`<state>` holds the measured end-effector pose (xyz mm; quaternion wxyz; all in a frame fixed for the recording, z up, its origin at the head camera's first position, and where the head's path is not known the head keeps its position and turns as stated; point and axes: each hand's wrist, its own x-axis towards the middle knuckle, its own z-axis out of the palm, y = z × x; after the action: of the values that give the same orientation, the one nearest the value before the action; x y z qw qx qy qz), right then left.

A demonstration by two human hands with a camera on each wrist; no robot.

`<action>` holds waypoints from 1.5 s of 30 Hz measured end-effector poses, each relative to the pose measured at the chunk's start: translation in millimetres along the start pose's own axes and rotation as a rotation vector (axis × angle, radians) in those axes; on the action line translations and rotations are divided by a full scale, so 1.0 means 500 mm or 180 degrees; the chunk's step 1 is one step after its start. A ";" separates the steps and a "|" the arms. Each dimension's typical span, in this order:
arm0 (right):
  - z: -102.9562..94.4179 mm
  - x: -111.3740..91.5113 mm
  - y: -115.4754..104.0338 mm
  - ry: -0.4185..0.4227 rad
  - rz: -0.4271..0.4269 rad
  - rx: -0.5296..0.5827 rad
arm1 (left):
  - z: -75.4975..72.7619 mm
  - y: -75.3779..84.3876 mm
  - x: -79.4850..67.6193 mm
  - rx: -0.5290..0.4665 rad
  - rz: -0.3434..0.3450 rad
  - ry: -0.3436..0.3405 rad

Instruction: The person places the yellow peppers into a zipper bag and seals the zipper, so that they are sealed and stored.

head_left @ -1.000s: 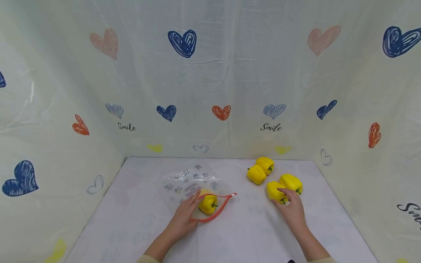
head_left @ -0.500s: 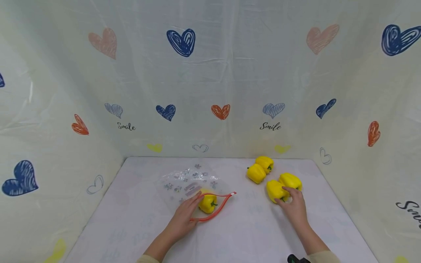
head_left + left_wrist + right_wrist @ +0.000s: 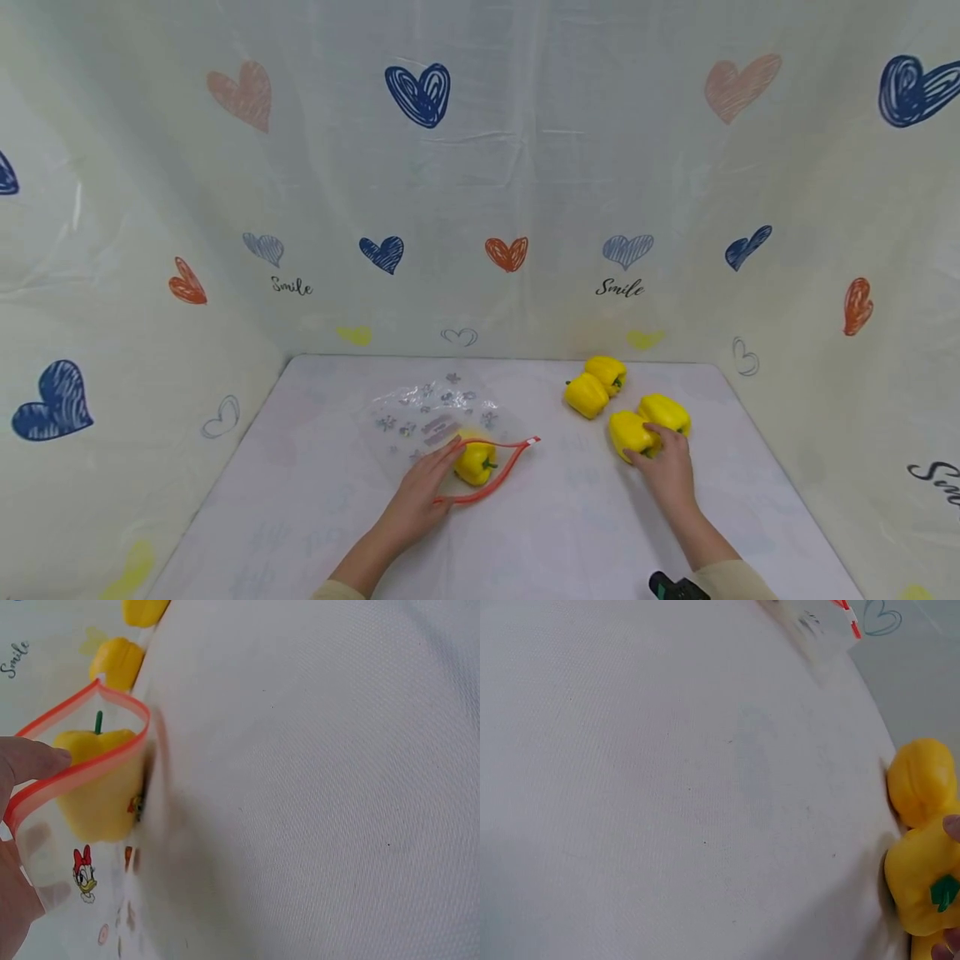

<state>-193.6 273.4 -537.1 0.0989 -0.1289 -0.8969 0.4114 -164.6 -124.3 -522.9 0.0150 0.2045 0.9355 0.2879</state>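
Note:
My left hand [image 3: 422,493] holds the mouth of a clear zip bag [image 3: 408,408] with a red zip edge, printed with small figures, lying on the table. Its mouth gapes to the right. Inside sits a yellow bell pepper [image 3: 474,465], stem toward the opening; the left wrist view shows a fingertip [image 3: 56,759] over the red edge [image 3: 139,720]. On the right, my right hand [image 3: 670,471] grips another yellow bell pepper [image 3: 626,432] between thumb and fingers. In the right wrist view this pepper [image 3: 915,874] shows its green stem, with only fingertips visible at the frame's edge.
Right behind the gripped pepper lies another yellow pepper [image 3: 664,412]. Two more, a front one [image 3: 585,396] and a back one [image 3: 606,373], lie together farther back. A heart-printed curtain [image 3: 555,192] stands behind the white table [image 3: 300,483]. A black device [image 3: 675,587] sits by the right sleeve.
My right thumb and fingers have closed in on the near right pepper, from hovering over it to gripping its sides. The left hand and the bag have stayed in place.

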 end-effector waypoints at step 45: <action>0.029 -0.055 -0.055 -0.0563 -0.0132 0.0342 | 0.001 0.002 0.001 0.0014 -0.0083 -0.0002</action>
<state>-176.0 237.3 -527.6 0.0346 -0.0680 -0.8812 0.4665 -164.6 -123.1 -522.9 0.0186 0.1924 0.9387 0.2855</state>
